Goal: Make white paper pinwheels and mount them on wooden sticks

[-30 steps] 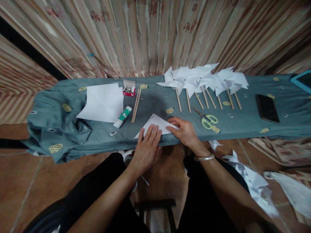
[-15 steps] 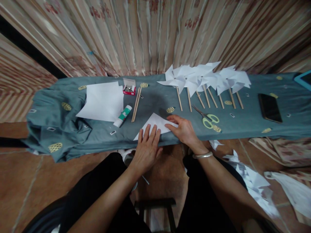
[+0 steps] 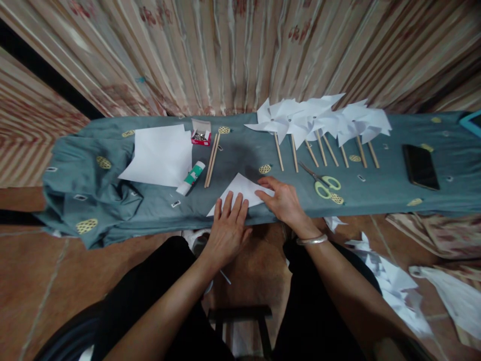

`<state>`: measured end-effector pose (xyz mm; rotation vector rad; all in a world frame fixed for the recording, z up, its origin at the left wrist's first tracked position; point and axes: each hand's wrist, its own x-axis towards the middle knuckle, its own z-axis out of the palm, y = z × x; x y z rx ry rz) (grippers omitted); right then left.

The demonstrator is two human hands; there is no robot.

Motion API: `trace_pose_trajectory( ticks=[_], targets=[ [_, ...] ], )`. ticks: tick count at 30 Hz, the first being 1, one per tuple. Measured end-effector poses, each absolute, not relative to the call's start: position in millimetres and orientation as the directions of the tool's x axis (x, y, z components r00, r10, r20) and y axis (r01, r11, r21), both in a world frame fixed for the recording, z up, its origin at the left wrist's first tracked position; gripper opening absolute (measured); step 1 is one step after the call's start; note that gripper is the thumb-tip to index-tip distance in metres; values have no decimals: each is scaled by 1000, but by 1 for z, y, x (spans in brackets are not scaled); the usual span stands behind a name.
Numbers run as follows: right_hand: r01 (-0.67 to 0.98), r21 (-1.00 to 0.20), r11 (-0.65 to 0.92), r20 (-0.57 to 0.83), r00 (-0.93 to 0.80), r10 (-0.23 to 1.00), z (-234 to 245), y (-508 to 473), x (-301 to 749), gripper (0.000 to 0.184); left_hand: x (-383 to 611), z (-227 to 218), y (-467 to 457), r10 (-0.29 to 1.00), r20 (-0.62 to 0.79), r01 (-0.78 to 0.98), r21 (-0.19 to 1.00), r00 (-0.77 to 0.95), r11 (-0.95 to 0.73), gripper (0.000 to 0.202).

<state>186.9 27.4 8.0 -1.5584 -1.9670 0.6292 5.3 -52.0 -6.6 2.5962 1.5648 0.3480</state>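
The left hand (image 3: 228, 225) lies flat in the middle of the frame, fingers a bit spread, maybe so the folded paper (image 3: 246, 188) under it won't slide. The right hand (image 3: 283, 200) pinches the paper's right corner, perhaps to keep it neat. Scissors (image 3: 317, 177) lie near, to the right, easy to grab. A glue stick (image 3: 191, 177) and two wooden sticks (image 3: 214, 160) lie to the left. Paper pinwheels (image 3: 314, 120) fill the upper right, likely out of the way.

Left hand (image 3: 227, 229) flat (fingers (image 3: 227, 204) slightly apart) — right hand (image 3: 284, 201) in a pinch.
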Motion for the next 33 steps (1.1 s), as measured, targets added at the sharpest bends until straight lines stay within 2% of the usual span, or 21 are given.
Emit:
trace_pose_trajectory(
  ticks=[3,8,11,16,19,25,33],
  targets=[
    [764,-589,262,160,-208,965,7,24,187,27,5,-7,-52,879,154,859,195,451,-474,63],
    [834,-382,398,279,-307,910,5,7,174,41,6,-12,-53,875,163,858,179,456,-481,64],
    [867,-299,399,291,-316,903,-1,-3,165,43,6,-15,-52,871,177,859,166,458,-485,64],
    [910,-314,271,286,-182,941,-13,-4,180,45,-7,-15,-51,859,162,852,132,486,-507,61],
    [916,-343,208,271,-116,956,-16,-1,201,45,-22,-12,-53,882,150,878,118,447,-465,62],
    [896,-393,209,280,-100,955,-18,-1,222,46,-42,-8,-58,909,140,909,93,392,-406,59],
    [904,-366,221,303,-109,947,-19,-2,220,45,-52,-10,-66,935,212,942,120,284,-313,64]
  ],
)
